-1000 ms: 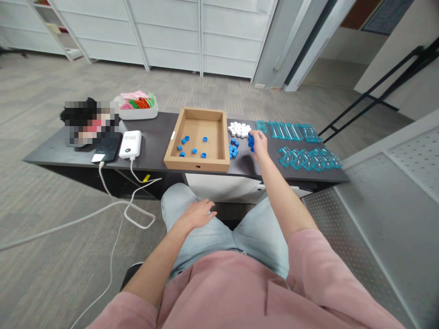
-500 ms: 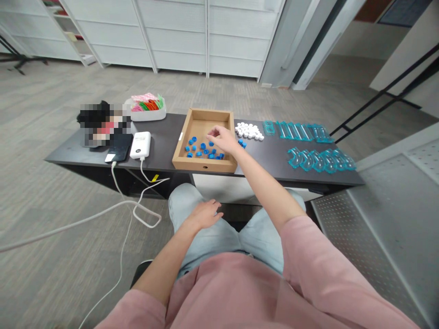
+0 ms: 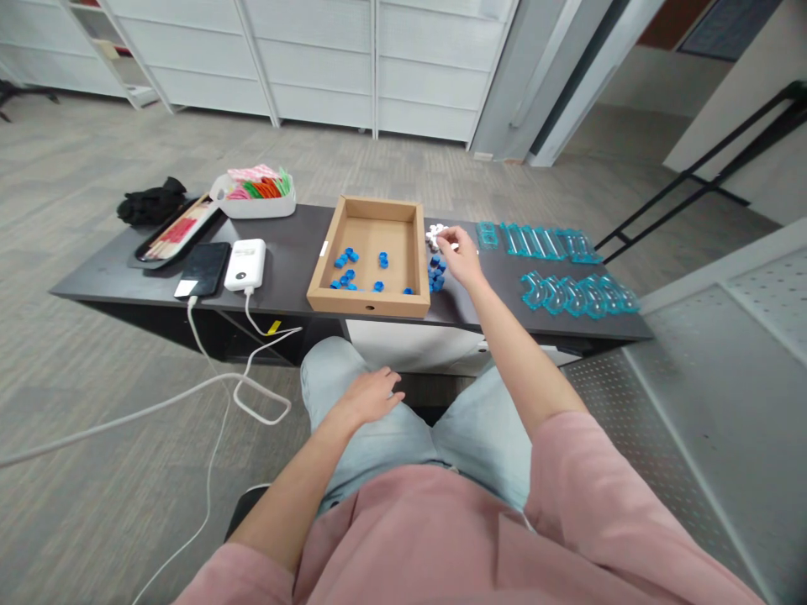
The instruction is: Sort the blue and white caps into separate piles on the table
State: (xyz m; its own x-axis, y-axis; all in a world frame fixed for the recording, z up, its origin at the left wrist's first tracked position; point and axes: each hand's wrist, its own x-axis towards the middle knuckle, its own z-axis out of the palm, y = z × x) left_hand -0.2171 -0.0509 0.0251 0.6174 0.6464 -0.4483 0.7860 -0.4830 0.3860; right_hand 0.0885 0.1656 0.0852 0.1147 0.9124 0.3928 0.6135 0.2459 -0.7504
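Observation:
My right hand (image 3: pixel 462 260) is over the table, just right of the cardboard box, with its fingers curled together above the white pieces (image 3: pixel 435 235). Whatever lies between the fingertips is too small to make out. A cluster of small blue pieces (image 3: pixel 435 275) lies by the box's right wall, to the left of this hand. More blue pieces (image 3: pixel 349 255) are scattered inside the open cardboard box (image 3: pixel 369 305), mostly toward its left and near side. My left hand (image 3: pixel 373 395) lies on my thigh with fingers extended, holding nothing.
Teal clear plastic parts stand in two rows, straight ones (image 3: pixel 542 242) behind curved ones (image 3: pixel 580 296). Leftward are a white power bank (image 3: pixel 245 264), a phone (image 3: pixel 203 269), cables, a white tub (image 3: pixel 260 207) of colourful strips, a black tray (image 3: pixel 148 262) and a black cloth item (image 3: pixel 151 202).
My right hand has moved right, out of the box to the white pieces. Fewer blue pieces show in the box, and they lie differently. My left hand stays on my thigh.

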